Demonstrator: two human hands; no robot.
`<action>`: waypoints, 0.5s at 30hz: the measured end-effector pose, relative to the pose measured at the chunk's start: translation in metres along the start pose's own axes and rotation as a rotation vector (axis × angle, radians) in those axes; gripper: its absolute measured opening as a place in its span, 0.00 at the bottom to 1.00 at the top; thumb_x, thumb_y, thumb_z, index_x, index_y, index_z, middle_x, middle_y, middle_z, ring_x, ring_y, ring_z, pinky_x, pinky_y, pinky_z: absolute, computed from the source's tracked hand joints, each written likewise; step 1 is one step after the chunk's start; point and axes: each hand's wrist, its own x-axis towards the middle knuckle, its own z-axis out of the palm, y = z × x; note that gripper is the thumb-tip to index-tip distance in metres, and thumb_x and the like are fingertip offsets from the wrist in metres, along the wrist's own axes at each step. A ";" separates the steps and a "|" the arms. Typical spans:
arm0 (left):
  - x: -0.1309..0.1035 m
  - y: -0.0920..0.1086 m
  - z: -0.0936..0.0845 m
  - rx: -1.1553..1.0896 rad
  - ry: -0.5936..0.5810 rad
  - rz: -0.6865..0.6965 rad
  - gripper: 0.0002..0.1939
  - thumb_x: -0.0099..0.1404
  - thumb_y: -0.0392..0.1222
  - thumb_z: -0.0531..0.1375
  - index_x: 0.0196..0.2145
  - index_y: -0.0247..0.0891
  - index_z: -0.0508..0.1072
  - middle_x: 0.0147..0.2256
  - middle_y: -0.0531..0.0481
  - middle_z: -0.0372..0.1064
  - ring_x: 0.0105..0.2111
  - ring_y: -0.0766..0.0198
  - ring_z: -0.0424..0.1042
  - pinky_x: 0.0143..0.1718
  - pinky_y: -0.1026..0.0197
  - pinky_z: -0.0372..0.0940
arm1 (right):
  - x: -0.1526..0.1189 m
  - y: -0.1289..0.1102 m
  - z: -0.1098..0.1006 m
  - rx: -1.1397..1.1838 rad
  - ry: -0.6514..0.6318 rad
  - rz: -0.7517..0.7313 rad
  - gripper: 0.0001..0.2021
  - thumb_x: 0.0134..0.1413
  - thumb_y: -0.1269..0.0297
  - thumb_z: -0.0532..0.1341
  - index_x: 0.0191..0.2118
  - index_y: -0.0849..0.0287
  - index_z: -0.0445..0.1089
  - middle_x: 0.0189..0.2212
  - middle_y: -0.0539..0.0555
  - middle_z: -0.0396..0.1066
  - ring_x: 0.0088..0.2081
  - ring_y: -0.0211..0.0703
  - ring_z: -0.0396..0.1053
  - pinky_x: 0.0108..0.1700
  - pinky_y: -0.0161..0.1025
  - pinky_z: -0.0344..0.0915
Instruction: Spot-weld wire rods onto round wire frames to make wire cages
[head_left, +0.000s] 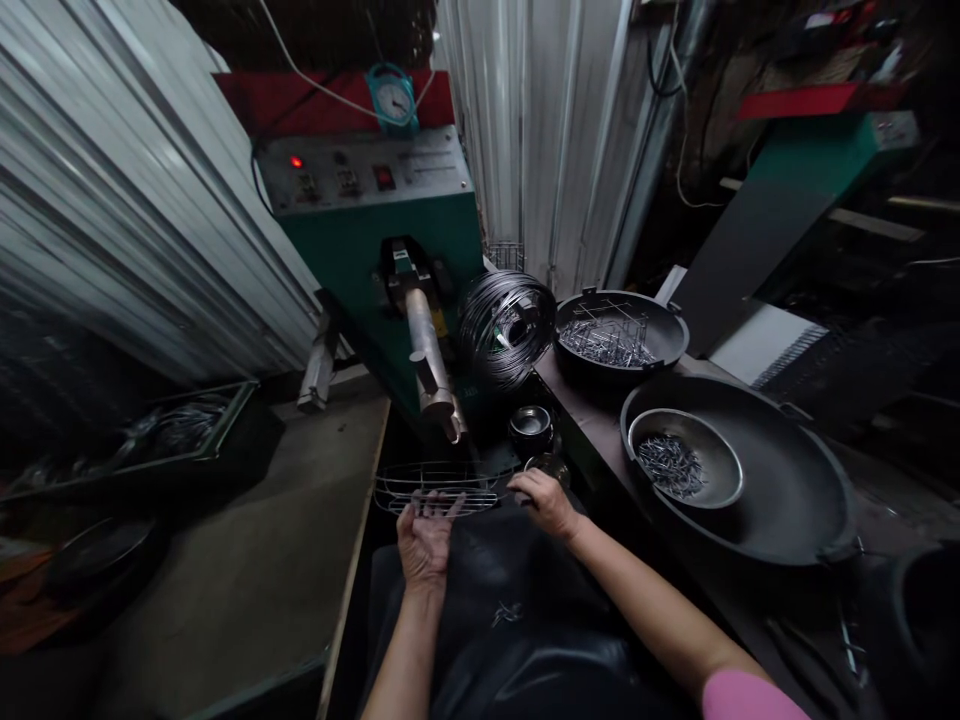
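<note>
A shallow wire basket (401, 480) is held in front of me, just below the electrode tips (453, 425) of a green spot welding machine (330, 240). My left hand (426, 540) grips the basket from beneath, fingers curled round its wires. At the basket's right end, my right hand (544, 500) is closed in a pinch; what lies between its fingertips is too small to make out. A few short wire pieces (507, 612) lie on the dark apron (480, 580) over my lap.
Right of me, a large black pan (795, 480) holds a metal bowl (739, 480) of short wire pieces. Behind it is another pan (671, 330) with bent wires. A wire coil (480, 330) stands beside the machine. Far left is a green bin (232, 420).
</note>
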 end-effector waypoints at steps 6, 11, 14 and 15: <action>-0.001 -0.004 0.001 0.024 -0.030 -0.030 0.14 0.47 0.46 0.63 0.31 0.39 0.69 0.30 0.53 0.65 0.33 0.64 0.67 0.50 0.36 0.57 | 0.006 -0.009 -0.013 0.219 -0.008 0.102 0.08 0.53 0.64 0.58 0.39 0.57 0.69 0.36 0.56 0.69 0.37 0.43 0.68 0.41 0.40 0.64; -0.001 -0.010 0.001 0.076 0.039 -0.017 0.14 0.46 0.44 0.64 0.31 0.40 0.67 0.30 0.54 0.64 0.32 0.65 0.66 0.48 0.36 0.58 | 0.012 -0.031 -0.024 0.237 -0.082 0.213 0.12 0.52 0.68 0.57 0.43 0.58 0.66 0.31 0.52 0.70 0.31 0.39 0.67 0.34 0.35 0.63; -0.002 -0.015 0.002 0.102 0.081 0.024 0.15 0.45 0.40 0.65 0.31 0.40 0.66 0.29 0.56 0.62 0.32 0.66 0.65 0.48 0.37 0.59 | 0.013 -0.037 -0.021 0.231 -0.086 0.217 0.09 0.51 0.68 0.56 0.40 0.59 0.67 0.28 0.51 0.70 0.30 0.38 0.67 0.34 0.35 0.63; -0.003 -0.016 0.003 0.097 0.092 0.033 0.15 0.45 0.40 0.65 0.31 0.40 0.66 0.29 0.56 0.62 0.32 0.66 0.65 0.48 0.38 0.59 | 0.013 -0.038 -0.019 0.240 -0.063 0.219 0.08 0.51 0.68 0.57 0.38 0.58 0.68 0.28 0.52 0.70 0.30 0.39 0.67 0.35 0.35 0.63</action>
